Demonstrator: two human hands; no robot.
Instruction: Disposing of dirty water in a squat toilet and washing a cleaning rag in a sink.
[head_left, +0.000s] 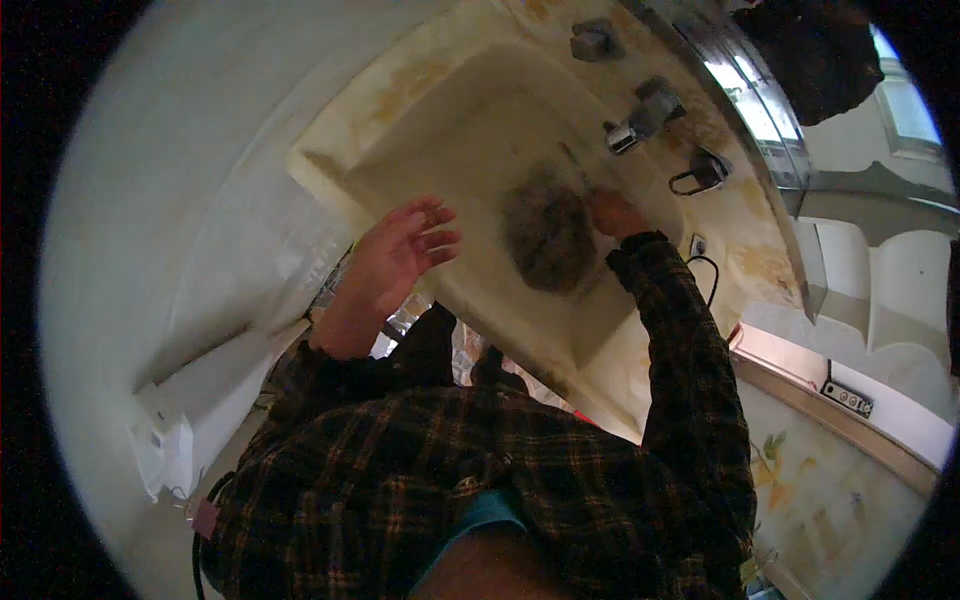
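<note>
A cream-coloured washbasin (450, 142) with brown stains spreads out before me. My left hand (397, 251) is over its front left rim, fingers apart, with nothing in it. Down inside the bowl, my right hand (616, 214) is curled around the end of a thin, dark, rod-like thing (574, 161), too blurred to name. Just left of that hand, a dark mottled patch (551, 232) covers the bowl's bottom; whether it is dirty water or debris I cannot tell. Behind the bowl rises a chrome tap spout (637, 124), between a left tap handle (595, 41) and a right lever (703, 171).
A mirror (840, 180) runs along the back right. Beside the basin's right end, a black cord (716, 281) hangs near a shelf with a socket strip (847, 397). A white plastic bag (165, 457) hangs at lower left, and patterned floor (469, 352) shows below the rim.
</note>
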